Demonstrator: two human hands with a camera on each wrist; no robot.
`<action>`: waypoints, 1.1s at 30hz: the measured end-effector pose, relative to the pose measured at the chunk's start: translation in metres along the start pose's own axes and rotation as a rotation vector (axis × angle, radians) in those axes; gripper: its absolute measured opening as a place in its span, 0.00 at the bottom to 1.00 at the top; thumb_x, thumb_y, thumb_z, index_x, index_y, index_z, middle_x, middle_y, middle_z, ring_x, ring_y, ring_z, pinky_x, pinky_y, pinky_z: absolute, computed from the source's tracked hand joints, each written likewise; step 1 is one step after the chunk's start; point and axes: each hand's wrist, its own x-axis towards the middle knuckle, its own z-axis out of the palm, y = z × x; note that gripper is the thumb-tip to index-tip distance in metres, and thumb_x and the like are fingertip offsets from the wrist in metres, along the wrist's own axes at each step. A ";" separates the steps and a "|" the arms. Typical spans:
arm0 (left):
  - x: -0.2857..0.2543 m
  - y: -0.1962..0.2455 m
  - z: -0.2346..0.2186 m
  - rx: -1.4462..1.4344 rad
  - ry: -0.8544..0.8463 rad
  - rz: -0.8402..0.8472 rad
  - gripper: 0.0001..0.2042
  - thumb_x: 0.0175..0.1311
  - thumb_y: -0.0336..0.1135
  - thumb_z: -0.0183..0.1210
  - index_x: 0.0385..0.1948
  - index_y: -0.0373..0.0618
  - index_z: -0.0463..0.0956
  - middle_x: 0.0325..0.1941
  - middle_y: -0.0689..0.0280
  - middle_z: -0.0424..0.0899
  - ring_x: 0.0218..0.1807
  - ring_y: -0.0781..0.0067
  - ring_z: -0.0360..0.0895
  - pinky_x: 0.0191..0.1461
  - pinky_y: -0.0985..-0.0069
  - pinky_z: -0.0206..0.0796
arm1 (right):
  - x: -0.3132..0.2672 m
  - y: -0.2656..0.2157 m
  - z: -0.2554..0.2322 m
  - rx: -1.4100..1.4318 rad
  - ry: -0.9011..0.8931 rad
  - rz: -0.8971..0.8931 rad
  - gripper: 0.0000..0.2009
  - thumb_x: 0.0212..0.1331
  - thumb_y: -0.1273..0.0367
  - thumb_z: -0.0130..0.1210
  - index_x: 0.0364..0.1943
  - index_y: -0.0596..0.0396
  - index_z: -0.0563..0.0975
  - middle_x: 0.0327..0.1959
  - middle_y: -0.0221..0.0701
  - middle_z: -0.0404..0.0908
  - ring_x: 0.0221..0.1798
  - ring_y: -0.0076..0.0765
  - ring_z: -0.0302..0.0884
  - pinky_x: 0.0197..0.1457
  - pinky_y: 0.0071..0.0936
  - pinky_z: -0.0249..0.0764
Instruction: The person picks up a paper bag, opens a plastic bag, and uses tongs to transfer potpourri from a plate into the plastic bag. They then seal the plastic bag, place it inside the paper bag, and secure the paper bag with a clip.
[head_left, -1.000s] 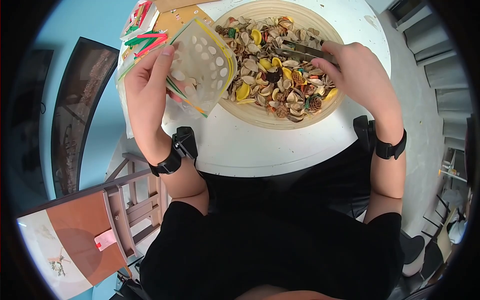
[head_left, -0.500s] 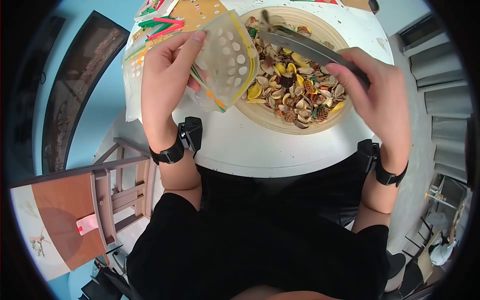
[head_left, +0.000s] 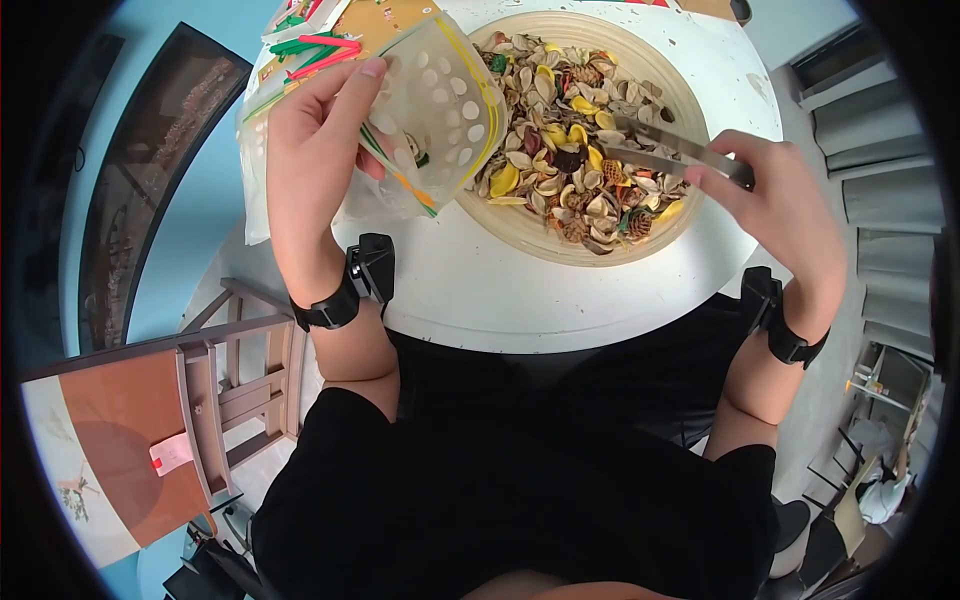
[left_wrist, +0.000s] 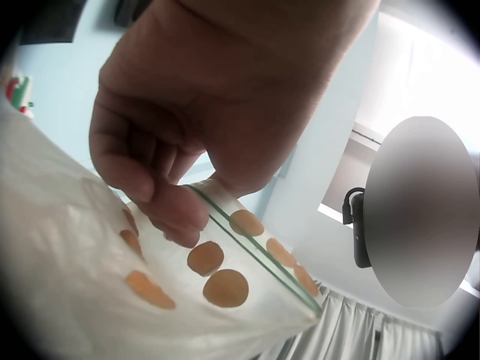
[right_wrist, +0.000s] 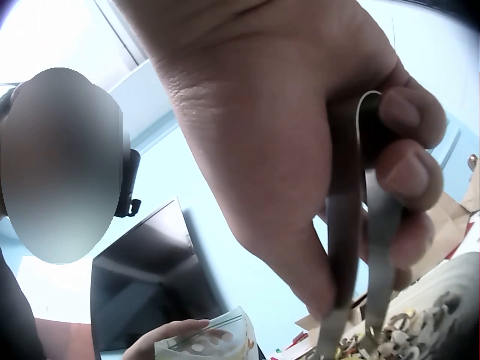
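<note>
Dark bit [head_left: 421,158] now shows at zip bag [head_left: 440,108]; tongs [head_left: 715,160] back down over tray [head_left: 530,240].
L hand [head_left: 325,140] fingers pinch bag edge; bit in or behind plastic, can't tell, but prob. 1 pc. bagged. R hand [head_left: 785,205] fingers grip tongs, tips apart; ½ s ago they were up nr bag. Below: mixed potpourri [head_left: 570,150] on round tray, on white table [head_left: 540,310]; tip contact unclear.

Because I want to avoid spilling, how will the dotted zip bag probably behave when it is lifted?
The dotted zip bag is probably floppy: its see-through film is creased. It seems light, since only the left hand holds it.
</note>
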 end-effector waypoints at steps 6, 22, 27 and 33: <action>0.000 -0.002 0.002 0.014 -0.007 0.007 0.16 0.74 0.41 0.60 0.49 0.36 0.85 0.31 0.69 0.85 0.23 0.83 0.80 0.21 0.84 0.66 | 0.013 0.002 0.023 -0.056 0.084 -0.027 0.18 0.62 0.56 0.66 0.40 0.60 0.86 0.21 0.44 0.82 0.26 0.49 0.82 0.34 0.40 0.76; 0.003 -0.003 0.001 0.024 -0.008 0.007 0.16 0.74 0.41 0.59 0.48 0.36 0.85 0.29 0.69 0.85 0.22 0.82 0.79 0.21 0.84 0.66 | 0.022 0.021 0.021 -0.124 0.253 -0.182 0.15 0.65 0.59 0.64 0.37 0.58 0.87 0.18 0.43 0.79 0.23 0.51 0.77 0.30 0.40 0.73; 0.001 -0.001 0.002 0.016 -0.017 0.011 0.16 0.74 0.41 0.59 0.48 0.35 0.85 0.29 0.69 0.85 0.22 0.82 0.79 0.21 0.84 0.66 | 0.015 0.020 0.004 0.063 0.327 -0.217 0.14 0.65 0.59 0.65 0.36 0.57 0.87 0.18 0.40 0.78 0.19 0.44 0.73 0.27 0.33 0.68; -0.001 0.001 0.006 0.028 -0.030 0.012 0.16 0.74 0.41 0.60 0.48 0.35 0.85 0.29 0.69 0.85 0.22 0.83 0.79 0.20 0.84 0.65 | 0.005 -0.019 0.014 0.242 0.352 -0.378 0.11 0.65 0.66 0.66 0.40 0.61 0.84 0.23 0.35 0.81 0.23 0.24 0.72 0.29 0.22 0.67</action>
